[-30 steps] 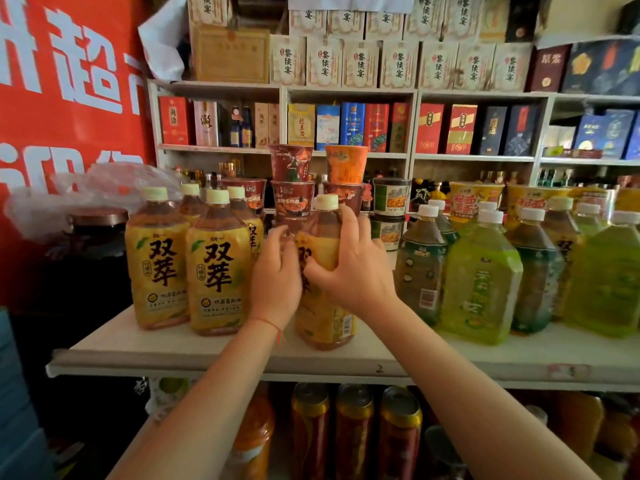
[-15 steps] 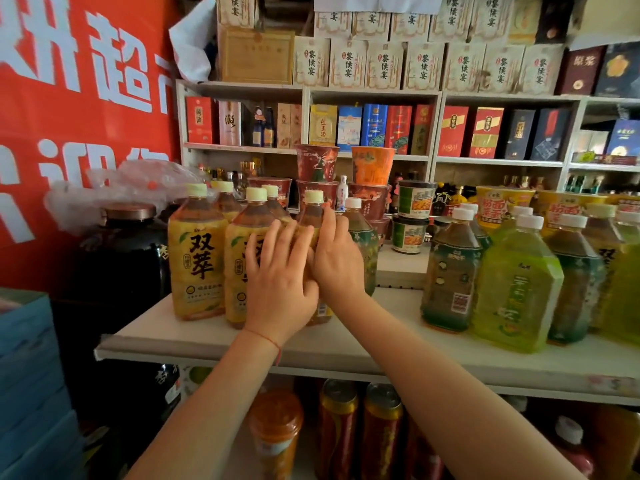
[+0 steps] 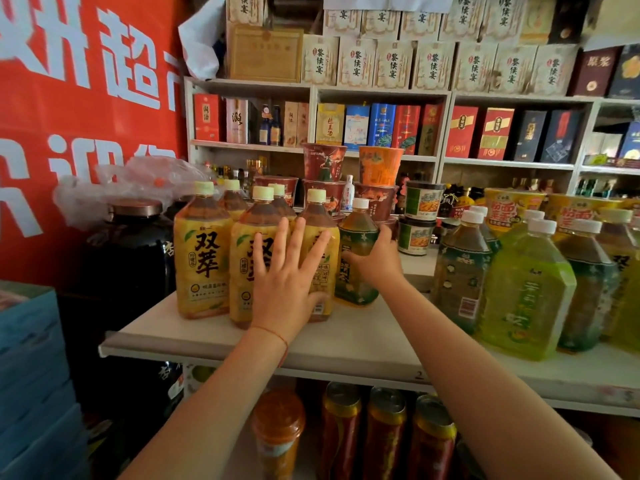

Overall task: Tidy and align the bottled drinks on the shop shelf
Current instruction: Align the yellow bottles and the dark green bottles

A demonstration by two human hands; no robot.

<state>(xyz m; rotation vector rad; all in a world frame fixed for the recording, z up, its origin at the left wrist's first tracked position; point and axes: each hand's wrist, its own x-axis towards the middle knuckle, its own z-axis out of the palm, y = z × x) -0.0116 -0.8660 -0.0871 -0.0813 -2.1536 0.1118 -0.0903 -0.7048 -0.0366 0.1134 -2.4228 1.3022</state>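
Yellow-labelled tea bottles [image 3: 202, 254] stand in a row at the left of the white shelf [image 3: 214, 336], with more behind them. My left hand [image 3: 287, 289] lies flat, fingers spread, against the fronts of the second and third yellow bottles [image 3: 323, 237]. Just right of them stands a green-labelled tea bottle [image 3: 356, 258], and my right hand [image 3: 377, 265] is wrapped around its right side. Further right a group of green-labelled and pale green bottles [image 3: 523, 292] stands near the shelf's front edge.
A black jar [image 3: 133, 244] under a plastic bag sits left of the shelf. Stacked noodle cups [image 3: 379, 168] and tubs [image 3: 420, 216] stand behind the bottles. Cans [image 3: 384, 438] fill the lower shelf. A blue crate [image 3: 31, 375] is at the lower left.
The yellow bottle I held has gone back into the row. My left hand now presses flat on the row, and my right hand has moved right onto the green-labelled bottle.
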